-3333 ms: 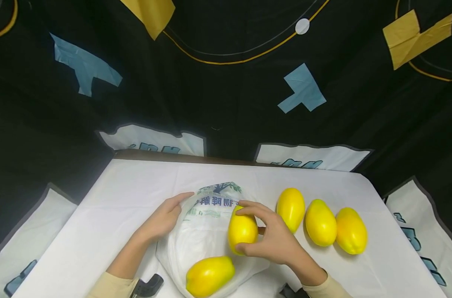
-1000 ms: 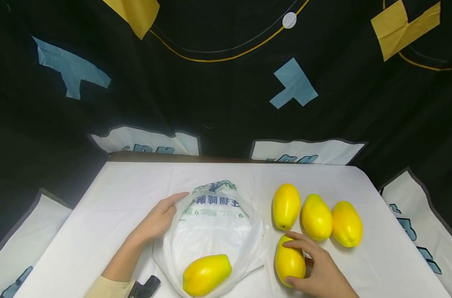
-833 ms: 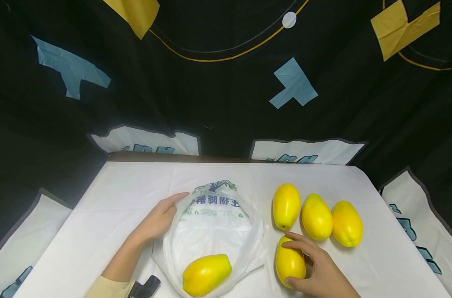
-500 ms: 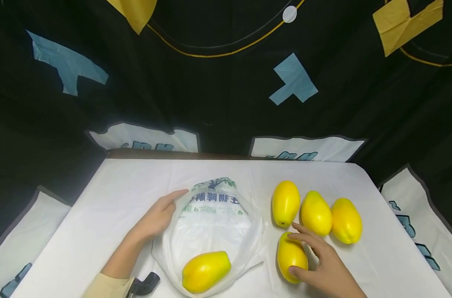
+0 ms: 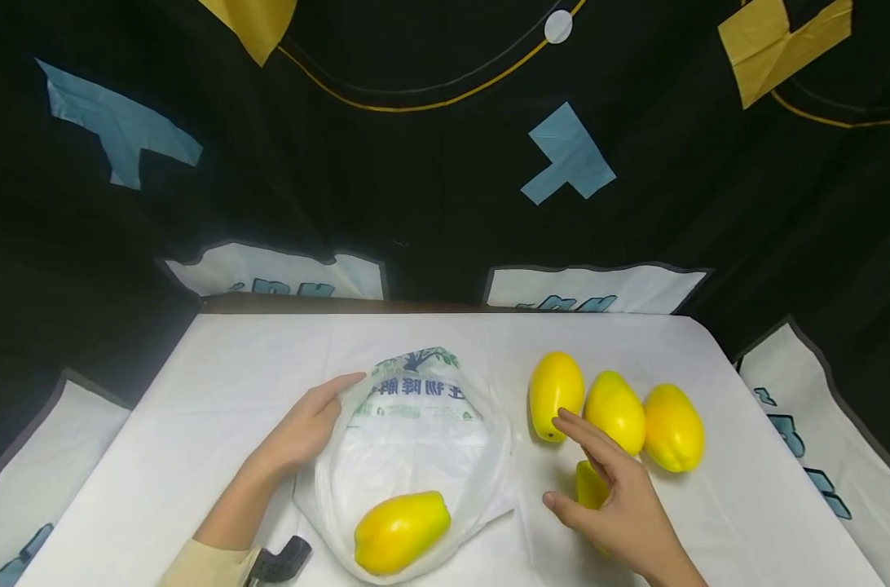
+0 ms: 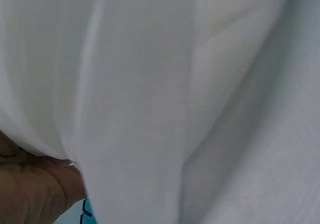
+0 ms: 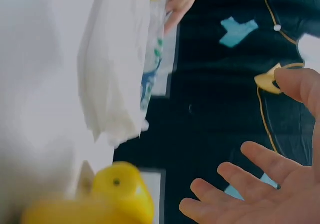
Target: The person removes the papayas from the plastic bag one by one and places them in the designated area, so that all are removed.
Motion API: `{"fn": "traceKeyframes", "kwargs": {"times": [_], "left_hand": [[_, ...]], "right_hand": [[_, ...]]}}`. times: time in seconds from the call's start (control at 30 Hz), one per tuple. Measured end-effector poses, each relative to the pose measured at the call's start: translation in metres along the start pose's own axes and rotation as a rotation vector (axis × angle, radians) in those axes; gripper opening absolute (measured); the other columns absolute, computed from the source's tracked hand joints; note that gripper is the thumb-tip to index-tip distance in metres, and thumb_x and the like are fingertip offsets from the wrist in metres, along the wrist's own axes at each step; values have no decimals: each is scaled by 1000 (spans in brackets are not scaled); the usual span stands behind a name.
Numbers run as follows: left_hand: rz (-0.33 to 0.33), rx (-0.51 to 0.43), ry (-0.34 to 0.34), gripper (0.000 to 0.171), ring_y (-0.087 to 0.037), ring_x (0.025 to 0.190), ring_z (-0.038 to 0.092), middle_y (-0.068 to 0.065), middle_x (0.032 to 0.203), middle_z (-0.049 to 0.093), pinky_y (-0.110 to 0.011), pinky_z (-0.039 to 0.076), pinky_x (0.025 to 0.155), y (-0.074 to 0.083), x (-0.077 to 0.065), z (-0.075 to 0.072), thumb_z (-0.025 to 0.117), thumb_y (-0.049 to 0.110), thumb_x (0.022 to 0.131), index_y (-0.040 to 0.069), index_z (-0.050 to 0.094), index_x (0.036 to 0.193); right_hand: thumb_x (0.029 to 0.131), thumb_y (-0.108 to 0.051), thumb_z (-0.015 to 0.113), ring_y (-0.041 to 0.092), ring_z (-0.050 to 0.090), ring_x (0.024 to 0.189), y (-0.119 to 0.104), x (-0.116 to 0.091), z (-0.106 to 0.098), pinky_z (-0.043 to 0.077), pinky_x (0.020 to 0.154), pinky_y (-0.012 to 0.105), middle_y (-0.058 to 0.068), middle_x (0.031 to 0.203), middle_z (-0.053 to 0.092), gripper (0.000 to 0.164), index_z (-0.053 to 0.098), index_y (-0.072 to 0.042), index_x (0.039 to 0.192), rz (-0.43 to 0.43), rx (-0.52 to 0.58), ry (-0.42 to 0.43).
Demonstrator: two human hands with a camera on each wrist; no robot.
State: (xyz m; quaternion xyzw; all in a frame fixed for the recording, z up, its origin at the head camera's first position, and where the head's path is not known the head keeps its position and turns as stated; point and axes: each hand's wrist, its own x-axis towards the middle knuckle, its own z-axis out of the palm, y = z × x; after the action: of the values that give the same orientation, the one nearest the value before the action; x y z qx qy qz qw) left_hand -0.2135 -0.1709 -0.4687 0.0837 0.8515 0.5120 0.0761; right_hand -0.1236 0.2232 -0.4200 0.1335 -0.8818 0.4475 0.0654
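A white plastic bag (image 5: 416, 448) with green and blue print lies with its mouth spread toward me. One yellow papaya (image 5: 401, 531) rests inside, near the front. My left hand (image 5: 301, 428) holds the bag's left rim; part of its fingers is hidden by the plastic. Right of the bag, my right hand (image 5: 621, 505) hovers with spread fingers and thumb over another papaya (image 5: 590, 487), mostly covered by the hand. In the right wrist view that hand (image 7: 265, 189) has nothing in its grasp. The left wrist view is mostly filled by the bag (image 6: 130, 103).
Three more papayas stand in a row behind the right hand: a left one (image 5: 555, 387), a middle one (image 5: 615, 408) and a right one (image 5: 674, 428). They lie on a white-covered table (image 5: 254, 359). A dark patterned curtain (image 5: 430, 204) hangs behind it.
The right hand carried a papaya from above the bag to the table at the right, let go of it and rose slightly off it. The left hand has stayed at the bag's rim.
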Motion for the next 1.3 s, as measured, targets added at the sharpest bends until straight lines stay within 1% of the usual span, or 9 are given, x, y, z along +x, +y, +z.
{"fn": "traceKeyframes", "kwargs": {"times": [0.17, 0.27, 0.37, 0.47, 0.6, 0.77, 1.0, 1.13, 1.3], "left_hand": [[8, 0, 1, 43, -29, 140, 34, -5, 146, 47, -51, 23, 115, 0, 0, -4, 31, 18, 106, 16, 43, 147], [10, 11, 6, 43, -29, 140, 33, -6, 146, 47, -52, 22, 115, 1, 0, -6, 31, 17, 105, 15, 43, 147], [7, 17, 6, 44, -30, 141, 32, -6, 147, 45, -52, 21, 115, 1, 0, -7, 31, 16, 105, 15, 42, 147], [5, 10, 7, 44, -30, 141, 31, -7, 148, 45, -52, 20, 115, 0, 0, -8, 31, 15, 105, 14, 42, 148], [12, 4, 13, 44, -30, 141, 31, -8, 148, 45, -52, 20, 116, 0, -1, -11, 30, 14, 105, 13, 42, 148], [18, 12, 13, 45, -30, 142, 29, -9, 149, 43, -52, 19, 116, -2, -2, -12, 30, 13, 105, 12, 42, 148], [-10, -14, 2, 44, -31, 142, 30, -7, 149, 43, -54, 20, 115, -5, -2, -9, 31, 15, 105, 15, 42, 148], [-6, -34, -9, 43, -29, 140, 33, -5, 148, 45, -53, 22, 115, -4, -2, -5, 32, 16, 105, 17, 43, 147], [2, -21, -5, 43, -29, 140, 33, -5, 147, 45, -53, 22, 115, -1, -1, -2, 33, 17, 105, 18, 45, 146]], "right_hand": [[74, -28, 87, 10, 39, 136, -9, 7, 17, 34, 106, 19, -10, 147, 44, 73, 52, -34, 138, -57, 80, -59], [74, -27, 86, 12, 38, 137, -15, 10, 27, 38, 108, 33, -8, 148, 43, 73, 51, -33, 139, -84, 105, -96], [73, -29, 87, 12, 37, 137, -24, 12, 37, 40, 105, 49, -12, 148, 42, 74, 52, -37, 137, -59, 104, -125], [72, -29, 87, 12, 37, 137, -32, 14, 47, 40, 102, 58, -14, 148, 42, 74, 52, -40, 136, -45, 109, -155], [72, -29, 87, 10, 38, 136, -42, 18, 59, 40, 105, 51, -17, 147, 42, 73, 53, -40, 136, -44, 136, -200], [73, -30, 85, 10, 40, 135, -53, 22, 76, 41, 106, 39, -15, 147, 41, 73, 52, -37, 137, -40, 185, -320], [75, -34, 81, 14, 44, 132, -69, 23, 98, 47, 99, 33, -13, 146, 42, 67, 53, -35, 136, -25, 179, -428], [76, -40, 79, 16, 45, 131, -74, 22, 108, 50, 96, 34, -11, 147, 41, 65, 53, -32, 135, 34, 126, -456], [76, -51, 75, 19, 46, 131, -75, 21, 117, 47, 101, 43, -10, 148, 41, 66, 54, -31, 135, 25, -45, -437]]}}
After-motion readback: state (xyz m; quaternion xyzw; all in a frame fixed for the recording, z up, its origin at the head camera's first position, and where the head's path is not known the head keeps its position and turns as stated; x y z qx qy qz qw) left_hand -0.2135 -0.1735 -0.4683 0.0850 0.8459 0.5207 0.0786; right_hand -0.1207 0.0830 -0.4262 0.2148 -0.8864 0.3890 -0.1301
